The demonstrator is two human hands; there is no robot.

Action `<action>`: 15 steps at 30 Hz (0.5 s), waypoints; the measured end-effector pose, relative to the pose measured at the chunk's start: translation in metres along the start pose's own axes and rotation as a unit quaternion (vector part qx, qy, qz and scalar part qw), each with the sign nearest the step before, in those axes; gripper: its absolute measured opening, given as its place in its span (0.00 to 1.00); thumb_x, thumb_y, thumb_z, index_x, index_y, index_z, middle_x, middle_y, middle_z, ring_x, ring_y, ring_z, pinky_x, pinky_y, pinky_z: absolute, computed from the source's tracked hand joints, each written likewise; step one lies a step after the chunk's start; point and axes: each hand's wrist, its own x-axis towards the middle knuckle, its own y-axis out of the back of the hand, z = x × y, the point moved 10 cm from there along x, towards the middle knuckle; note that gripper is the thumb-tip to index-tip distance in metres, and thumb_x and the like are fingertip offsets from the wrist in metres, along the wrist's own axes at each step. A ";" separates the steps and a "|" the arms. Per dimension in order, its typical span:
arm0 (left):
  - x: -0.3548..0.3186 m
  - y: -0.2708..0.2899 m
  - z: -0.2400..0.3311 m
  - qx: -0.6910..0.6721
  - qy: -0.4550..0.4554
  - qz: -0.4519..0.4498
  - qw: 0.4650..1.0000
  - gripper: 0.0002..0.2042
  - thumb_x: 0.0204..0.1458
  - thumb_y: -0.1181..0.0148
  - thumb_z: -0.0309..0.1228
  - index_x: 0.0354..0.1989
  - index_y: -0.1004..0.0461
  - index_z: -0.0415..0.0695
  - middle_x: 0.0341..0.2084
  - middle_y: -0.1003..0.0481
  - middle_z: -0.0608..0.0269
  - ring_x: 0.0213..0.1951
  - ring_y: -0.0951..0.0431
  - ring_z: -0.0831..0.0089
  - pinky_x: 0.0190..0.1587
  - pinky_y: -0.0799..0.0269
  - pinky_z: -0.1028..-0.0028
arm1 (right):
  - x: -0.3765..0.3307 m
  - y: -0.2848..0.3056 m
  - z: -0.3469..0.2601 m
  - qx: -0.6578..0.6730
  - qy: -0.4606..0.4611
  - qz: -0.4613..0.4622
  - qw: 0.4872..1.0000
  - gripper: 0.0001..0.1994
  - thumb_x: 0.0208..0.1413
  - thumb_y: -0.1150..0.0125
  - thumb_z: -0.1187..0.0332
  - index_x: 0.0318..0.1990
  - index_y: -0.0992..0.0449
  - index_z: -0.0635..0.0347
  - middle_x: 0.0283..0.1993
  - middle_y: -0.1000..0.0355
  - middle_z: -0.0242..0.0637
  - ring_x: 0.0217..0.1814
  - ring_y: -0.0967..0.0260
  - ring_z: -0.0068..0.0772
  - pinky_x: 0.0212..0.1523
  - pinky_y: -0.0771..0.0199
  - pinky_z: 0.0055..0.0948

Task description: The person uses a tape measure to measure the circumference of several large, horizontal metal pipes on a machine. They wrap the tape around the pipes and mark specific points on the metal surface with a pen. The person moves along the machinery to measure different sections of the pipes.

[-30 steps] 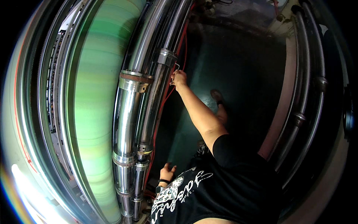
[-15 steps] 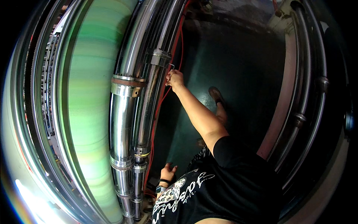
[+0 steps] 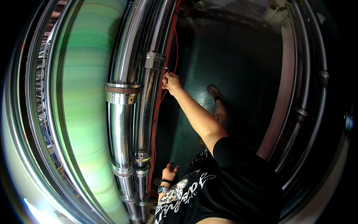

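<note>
My right hand (image 3: 171, 83) reaches forward, fingers closed round a hex key (image 3: 166, 69). The key's bent metal end shows above the fist, beside a steel collar (image 3: 154, 61) on the thinner shaft (image 3: 143, 127). Whether its tip sits in the collar is too small to tell. My left hand (image 3: 169, 174) hangs low near the shafts, thumb and fingers apart, with nothing visible in it. A dark band and a watch (image 3: 162, 189) are on that wrist. Left of the thinner shaft, a thicker polished shaft (image 3: 121, 128) carries another collar with a brown band (image 3: 123, 90).
A large green-streaked roller (image 3: 85, 93) curves along the left, beside metal rails. A red cable (image 3: 153, 145) runs along the shafts' right side. My foot (image 3: 214, 91) stands on the dark green floor (image 3: 238, 67). More shafts with collars (image 3: 300, 114) line the right side.
The view has shifted slightly, so the shafts appear farther left and lower. My right hand, still closed on the hex key, sits a little nearer the collar. The left hand stays low.
</note>
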 end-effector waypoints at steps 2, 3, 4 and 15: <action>0.004 -0.003 -0.007 0.001 -0.004 -0.005 1.000 0.21 0.43 0.39 0.40 0.43 0.30 0.39 0.19 0.26 0.55 0.24 0.24 0.65 0.28 0.30 0.71 | 0.004 -0.005 -0.002 -0.024 0.005 -0.028 0.999 0.13 0.59 0.57 0.61 0.26 0.36 0.57 0.15 0.40 0.30 0.13 0.45 0.25 0.15 0.36 0.31; 0.005 -0.004 -0.010 0.001 -0.005 -0.007 1.000 0.21 0.43 0.39 0.40 0.43 0.30 0.39 0.19 0.26 0.55 0.24 0.24 0.64 0.29 0.30 0.71 | 0.006 -0.009 -0.002 -0.036 0.007 -0.042 0.998 0.13 0.59 0.57 0.61 0.26 0.36 0.57 0.15 0.40 0.30 0.13 0.45 0.25 0.15 0.36 0.31; 0.006 -0.001 -0.005 -0.002 -0.001 -0.007 1.000 0.21 0.43 0.39 0.40 0.43 0.30 0.39 0.19 0.26 0.54 0.25 0.24 0.64 0.29 0.30 0.70 | 0.009 -0.008 0.000 -0.043 -0.017 -0.033 0.998 0.12 0.59 0.57 0.61 0.26 0.36 0.57 0.15 0.42 0.29 0.12 0.47 0.24 0.14 0.39 0.31; 0.014 -0.009 -0.012 -0.024 0.011 -0.018 0.999 0.22 0.43 0.39 0.41 0.42 0.30 0.38 0.20 0.25 0.53 0.27 0.23 0.61 0.30 0.29 0.69 | 0.031 -0.015 -0.057 -0.448 -0.187 -0.102 0.869 0.07 0.50 0.55 0.72 0.26 0.35 0.65 0.14 0.42 0.30 0.08 0.55 0.19 0.10 0.54 0.24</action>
